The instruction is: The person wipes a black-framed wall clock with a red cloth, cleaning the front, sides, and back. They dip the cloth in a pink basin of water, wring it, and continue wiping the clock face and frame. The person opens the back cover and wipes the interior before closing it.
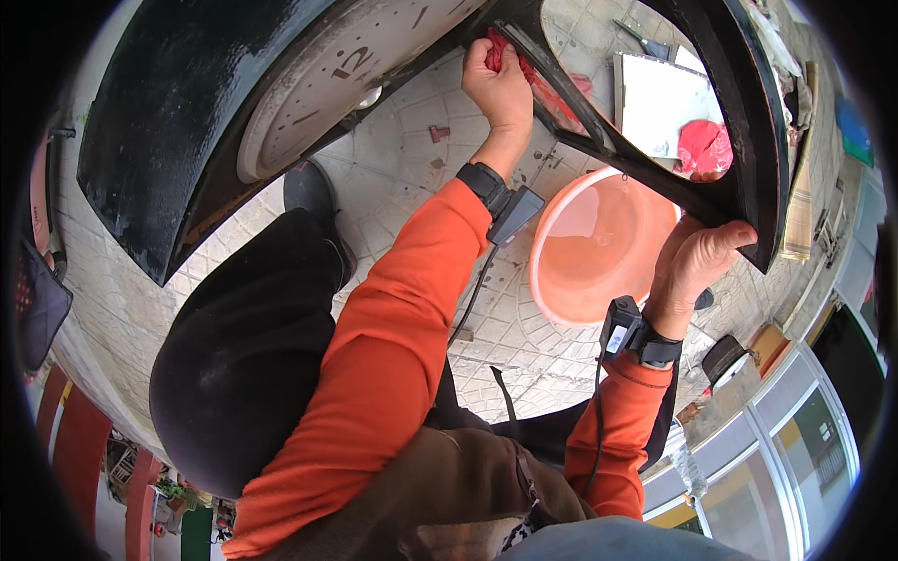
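Note:
A black wooden clock case (151,126) with a pale round dial (379,63) is tilted across the upper left. Its black door frame (754,133), with a round opening, extends across the upper right. My left hand (501,91) grips a crumpled red cloth (499,52) against the frame's inner bar near the case. The cloth is partly hidden by my fingers. My right hand (694,259) grasps the frame's lower right corner, thumb on the near side. A bright metal disc, likely the pendulum bob (369,98), shows below the dial.
An orange plastic basin (561,280) containing water stands on the paved floor (414,133) beneath the frame. A small dark red piece (439,134) lies beside it. Through the frame's opening appear a white board (656,98), a red patterned item (701,144) and a brush (652,48).

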Action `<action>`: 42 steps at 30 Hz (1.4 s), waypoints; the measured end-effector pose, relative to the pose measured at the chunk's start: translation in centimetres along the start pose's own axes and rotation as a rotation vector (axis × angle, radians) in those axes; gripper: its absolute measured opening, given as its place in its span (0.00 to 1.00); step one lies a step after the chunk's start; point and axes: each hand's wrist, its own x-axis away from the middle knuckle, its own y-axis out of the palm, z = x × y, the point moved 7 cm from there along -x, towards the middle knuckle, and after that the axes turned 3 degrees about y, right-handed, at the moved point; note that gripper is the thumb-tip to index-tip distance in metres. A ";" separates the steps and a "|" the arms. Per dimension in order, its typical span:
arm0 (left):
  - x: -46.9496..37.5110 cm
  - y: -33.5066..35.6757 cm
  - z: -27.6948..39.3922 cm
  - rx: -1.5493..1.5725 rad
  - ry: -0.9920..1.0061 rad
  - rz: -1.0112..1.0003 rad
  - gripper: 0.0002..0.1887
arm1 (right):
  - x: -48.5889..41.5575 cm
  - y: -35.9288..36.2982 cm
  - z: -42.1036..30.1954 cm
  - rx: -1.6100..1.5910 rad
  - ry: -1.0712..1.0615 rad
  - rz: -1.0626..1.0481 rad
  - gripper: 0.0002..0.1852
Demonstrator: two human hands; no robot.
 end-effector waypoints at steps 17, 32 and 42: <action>13.6 1.0 -0.2 -0.234 -0.055 -0.380 0.06 | -0.4 -0.2 0.0 0.069 0.010 0.067 0.50; 11.0 -0.1 -5.2 -0.846 0.220 -0.779 0.07 | -0.2 0.3 -0.1 0.053 0.017 0.054 0.49; 8.4 -4.7 -10.0 0.513 -0.876 -0.525 0.22 | -0.2 0.1 -0.2 0.030 0.010 0.087 0.49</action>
